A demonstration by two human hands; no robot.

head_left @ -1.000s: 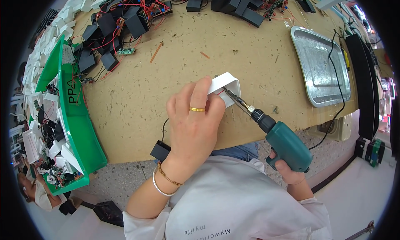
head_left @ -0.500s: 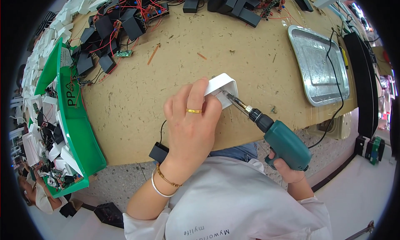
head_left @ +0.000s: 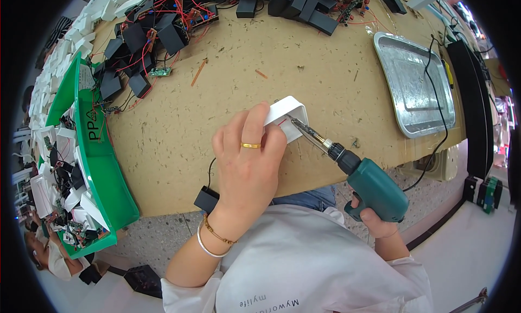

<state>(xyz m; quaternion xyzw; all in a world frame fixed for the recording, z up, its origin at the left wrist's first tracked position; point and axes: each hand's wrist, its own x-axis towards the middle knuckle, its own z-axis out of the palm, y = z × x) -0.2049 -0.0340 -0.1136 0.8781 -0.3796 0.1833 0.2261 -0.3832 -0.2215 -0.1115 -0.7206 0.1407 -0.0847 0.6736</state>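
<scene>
My left hand (head_left: 245, 163) is closed round a white plastic housing (head_left: 284, 106) and holds it on the brown work surface, open side turned to the right. Inside the housing a thin red wire shows. My right hand (head_left: 375, 222) grips a green pistol-shaped soldering gun (head_left: 377, 189); its dark, narrow tip reaches into the housing's open end. Whether the tip touches anything inside is too small to tell. Beside my left wrist, a small black box (head_left: 207, 199) hangs at the table edge on a thin black cable, which runs up towards my left hand.
At the left stands a green bin (head_left: 103, 166) of white housings and circuit boards. Black boxes with red wires (head_left: 172, 37) are heaped along the far side, near piled white housings (head_left: 81, 28). A metal tray (head_left: 404, 90) lies right, crossed by a black cord (head_left: 438, 104).
The soldering gun's body has shifted slightly to the right, its tip staying in the housing. A red wire inside the housing shows more clearly. My left hand has barely moved.
</scene>
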